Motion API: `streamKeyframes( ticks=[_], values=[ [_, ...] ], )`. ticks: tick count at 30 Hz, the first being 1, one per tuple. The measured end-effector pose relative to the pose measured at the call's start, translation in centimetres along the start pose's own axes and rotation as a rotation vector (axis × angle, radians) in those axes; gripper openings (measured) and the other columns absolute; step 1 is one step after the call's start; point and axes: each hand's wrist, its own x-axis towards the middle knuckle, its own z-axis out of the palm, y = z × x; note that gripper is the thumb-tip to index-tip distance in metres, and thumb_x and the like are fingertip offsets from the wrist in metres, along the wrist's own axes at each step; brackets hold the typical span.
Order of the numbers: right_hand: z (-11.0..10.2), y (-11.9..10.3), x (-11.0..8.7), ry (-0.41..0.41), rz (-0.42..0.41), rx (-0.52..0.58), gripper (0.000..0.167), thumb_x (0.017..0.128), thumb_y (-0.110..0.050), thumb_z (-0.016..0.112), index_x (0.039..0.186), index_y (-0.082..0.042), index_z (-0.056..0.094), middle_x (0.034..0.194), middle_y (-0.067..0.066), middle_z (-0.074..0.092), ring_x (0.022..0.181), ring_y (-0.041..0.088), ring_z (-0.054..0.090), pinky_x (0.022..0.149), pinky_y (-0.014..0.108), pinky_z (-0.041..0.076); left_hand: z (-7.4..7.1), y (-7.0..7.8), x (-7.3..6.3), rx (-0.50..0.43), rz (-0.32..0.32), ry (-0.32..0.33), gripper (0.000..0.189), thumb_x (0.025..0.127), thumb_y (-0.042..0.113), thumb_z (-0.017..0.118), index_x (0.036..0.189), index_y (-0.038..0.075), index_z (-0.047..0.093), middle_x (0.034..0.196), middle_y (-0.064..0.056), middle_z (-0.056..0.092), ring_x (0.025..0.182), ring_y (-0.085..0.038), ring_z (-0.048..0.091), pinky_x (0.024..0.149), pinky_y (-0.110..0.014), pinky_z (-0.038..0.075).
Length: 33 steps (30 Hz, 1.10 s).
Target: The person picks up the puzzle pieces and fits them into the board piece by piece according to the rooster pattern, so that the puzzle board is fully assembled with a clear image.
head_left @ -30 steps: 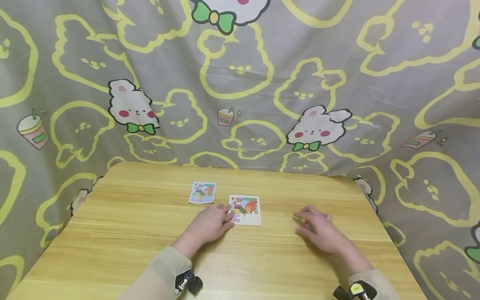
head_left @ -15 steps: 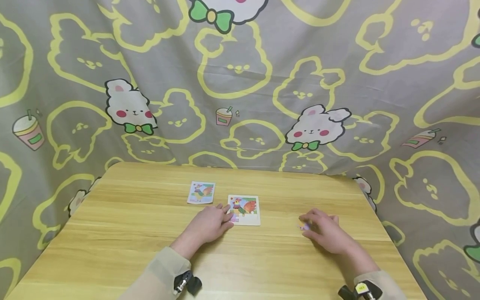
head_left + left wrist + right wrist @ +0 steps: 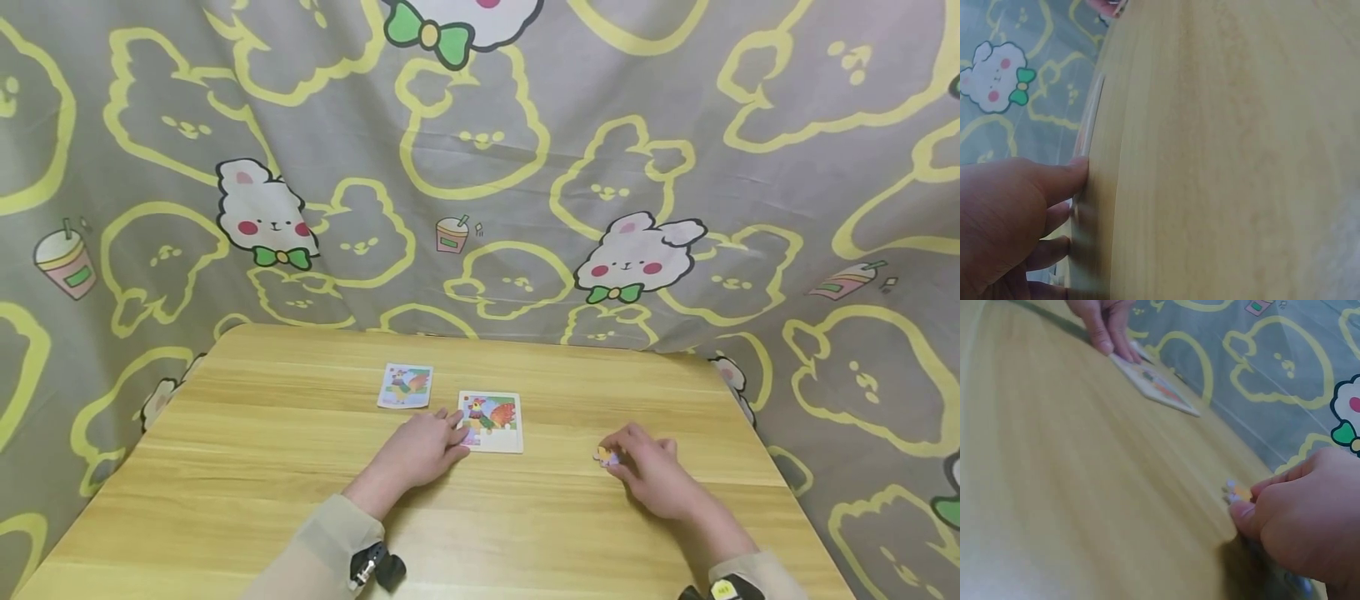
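A small square jigsaw puzzle (image 3: 491, 411) with a rooster picture and a white frame lies on the table; part of its lower area shows plain white. My left hand (image 3: 423, 448) rests at its left side, fairly straight fingertips on the edge and thumb by the lower left corner. To the right, my right hand (image 3: 656, 471) pinches a puzzle piece (image 3: 606, 456), orange and lilac, between thumb and fingers just above the table. That piece (image 3: 1237, 491) sticks out past the fingertips in the right wrist view; its rest is hidden by the hand.
A picture card (image 3: 406, 386) with the same rooster lies behind and left of the puzzle. The wooden table (image 3: 225, 467) ends at the back against a grey curtain (image 3: 517, 200) with yellow cartoon outlines.
My right hand has drawn slightly right and towards me, and the puzzle piece between its fingers has come into sight. My left hand and the puzzle stay put.
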Motion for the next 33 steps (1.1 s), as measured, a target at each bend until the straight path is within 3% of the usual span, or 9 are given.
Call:
streamKeyframes(
  ticks=[12,20,24,33],
  values=[
    [1.0,0.6,-0.9,0.12,-0.118,-0.083,0.03,0.095,-0.005,0.078,0.122,-0.011,0.068,0.113,-0.004,0.063,0.099,0.013,0.062,0.091,0.052,0.023,-0.1,0.2,0.1,0.005,-0.004,-0.013,0.041,0.107,0.035,0.065,0.138,0.009,0.072,0.149,-0.017,0.06,0.136,-0.045,0.056,0.111,-0.054,0.047],
    [0.5,0.0,-0.3,0.105,-0.12,-0.073,0.033,0.099,-0.008,0.074,0.131,-0.011,0.066,0.12,-0.003,0.064,0.104,0.017,0.066,0.093,0.053,0.026,-0.2,0.3,-0.1,0.003,-0.002,-0.007,0.041,0.107,0.035,0.064,0.138,0.008,0.072,0.148,-0.018,0.06,0.136,-0.045,0.056,0.111,-0.055,0.046],
    [0.2,-0.6,0.2,0.101,-0.125,-0.045,0.034,0.1,-0.01,0.073,0.133,-0.01,0.066,0.121,-0.002,0.064,0.105,0.018,0.065,0.092,0.048,0.026,-0.3,0.3,-0.1,0.0,-0.004,-0.007,0.041,0.107,0.035,0.064,0.138,0.008,0.072,0.149,-0.018,0.06,0.136,-0.045,0.056,0.111,-0.055,0.046],
    [-0.4,-2.0,1.8,0.071,-0.16,-0.007,0.036,0.102,-0.015,0.072,0.136,-0.008,0.065,0.118,-0.007,0.064,0.098,0.007,0.062,0.093,0.047,0.025,-0.3,0.3,-0.1,0.005,-0.008,-0.012,0.042,0.107,0.035,0.064,0.138,0.009,0.072,0.15,-0.017,0.059,0.137,-0.045,0.055,0.112,-0.055,0.045]
  ],
)
